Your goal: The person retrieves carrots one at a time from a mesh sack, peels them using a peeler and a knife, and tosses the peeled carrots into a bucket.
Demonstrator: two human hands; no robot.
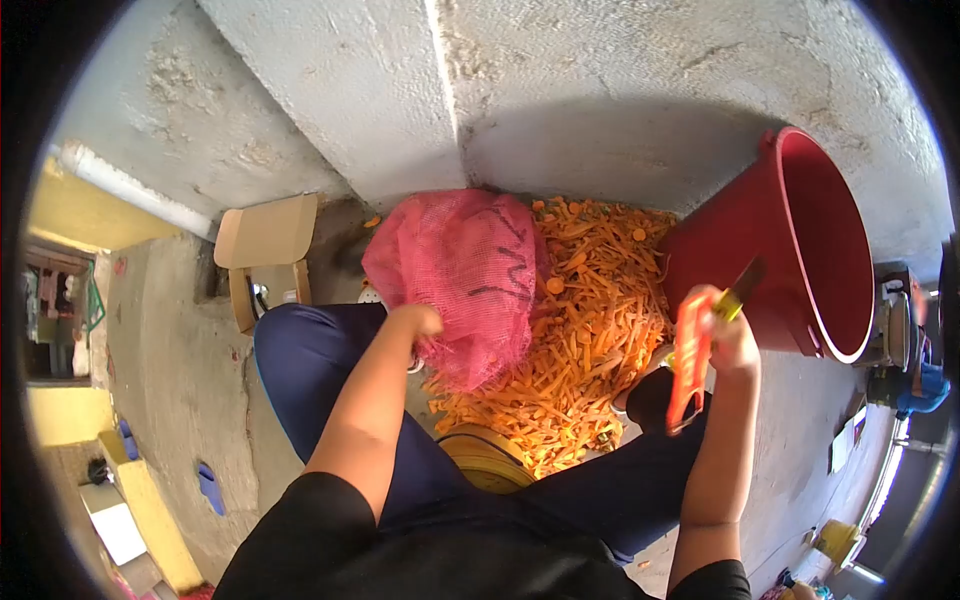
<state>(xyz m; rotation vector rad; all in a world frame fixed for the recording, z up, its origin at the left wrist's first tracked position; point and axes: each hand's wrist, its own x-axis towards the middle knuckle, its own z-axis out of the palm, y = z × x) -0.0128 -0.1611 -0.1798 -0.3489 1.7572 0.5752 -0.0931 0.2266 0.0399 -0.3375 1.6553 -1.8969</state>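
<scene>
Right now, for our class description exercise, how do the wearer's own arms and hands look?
A short black sleeve covers each upper arm, the left sleeve and right sleeve both plain. The forearms are bare. The left hand and right hand wear no gloves; no watch shows.

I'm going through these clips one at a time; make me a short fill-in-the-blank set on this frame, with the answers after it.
1. The mesh sack by the left hand is coloured ____.
2. The right hand holds a knife whose handle is ____.
3. The heap of peelings beside the sack is coloured ____.
4. The big red bucket is on the person's ____ side.

Missing words: pink; yellow; orange; right.
</scene>
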